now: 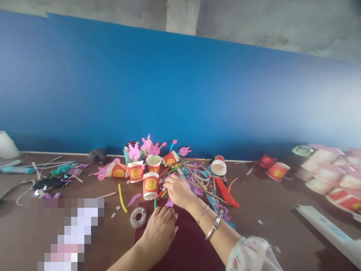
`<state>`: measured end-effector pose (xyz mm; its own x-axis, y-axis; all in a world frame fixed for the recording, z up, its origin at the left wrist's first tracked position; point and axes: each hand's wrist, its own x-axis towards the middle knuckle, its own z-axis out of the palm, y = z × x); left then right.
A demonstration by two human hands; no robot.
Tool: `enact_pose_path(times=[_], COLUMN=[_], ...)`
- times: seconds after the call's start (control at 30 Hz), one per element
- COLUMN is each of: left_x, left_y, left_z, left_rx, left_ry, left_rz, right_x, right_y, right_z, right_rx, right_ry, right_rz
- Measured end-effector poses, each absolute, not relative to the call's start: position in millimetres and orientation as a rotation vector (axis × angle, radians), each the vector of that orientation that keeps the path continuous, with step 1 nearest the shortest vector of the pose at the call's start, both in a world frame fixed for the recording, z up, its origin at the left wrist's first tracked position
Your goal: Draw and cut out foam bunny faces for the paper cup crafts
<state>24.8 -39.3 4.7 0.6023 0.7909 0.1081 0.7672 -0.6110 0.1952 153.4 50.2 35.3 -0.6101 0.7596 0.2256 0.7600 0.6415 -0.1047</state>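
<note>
My left hand (161, 227) rests on a dark maroon sheet (184, 244), its fingers curled down and together; whatever is under them is hidden. Just beyond it, my right hand (180, 192) is bent with its fingers drawn together at the near edge of a pile of coloured strips (197, 175); I cannot make out anything in its grip. A purple paper scrap (169, 202) lies between the two hands. Left of my right fingertips is an upside-down red paper cup (150, 185) with a yellow print. A roll of clear tape (138, 217) lies beside my left hand.
Behind stand red cups (136, 171) with pink paper animal faces (134, 151). A yellow strip (122, 197) and red scissors-like handles (227, 192) lie nearby. Stacked paper bowls (328, 169) and a long white box (324, 226) are at right. A blue panel (180, 94) bounds the table.
</note>
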Motion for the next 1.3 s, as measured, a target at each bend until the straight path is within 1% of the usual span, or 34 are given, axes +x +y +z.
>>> enact_pose_path(times=[0.1,0.2,0.27,0.37,0.43,0.57,0.67,0.87,0.97,1.1,1.3], left_x=[24,24,24,23,24,24,24,26,28,29,26], left_y=[-40,-40,-40,-38,-36,-34,-35,-39,-42,-45,-44], left_z=[4,8,11,10,6,-3,-6,0,2,-1,-7], left_rx=[2.68,2.657,2.618,2.567,2.563,2.581,2.59,2.623,2.637,2.631,2.649], left_ry=[1.314,1.343,1.409,1.535,1.603,1.632,1.574,1.396,1.338,1.319,1.392], left_rz=[0.313,0.351,0.382,0.454,0.49,0.462,0.428,0.391,0.362,0.359,0.372], right_x=[145,145,149,156,160,168,175,181,174,165,173], right_y=[62,70,74,77,78,79,75,63,61,63,61], right_z=[28,21,21,24,29,41,48,40,31,25,34], right_rx=[-1.15,-1.109,-1.103,-1.161,-1.187,-1.015,-0.915,-0.969,-1.045,-1.274,-1.472], right_ry=[-2.709,-2.673,-2.596,-2.332,-1.992,-1.269,-1.148,-1.193,-1.288,-1.541,-1.819], right_rz=[0.036,0.094,0.138,0.219,0.398,0.953,1.168,1.334,1.358,1.301,1.048])
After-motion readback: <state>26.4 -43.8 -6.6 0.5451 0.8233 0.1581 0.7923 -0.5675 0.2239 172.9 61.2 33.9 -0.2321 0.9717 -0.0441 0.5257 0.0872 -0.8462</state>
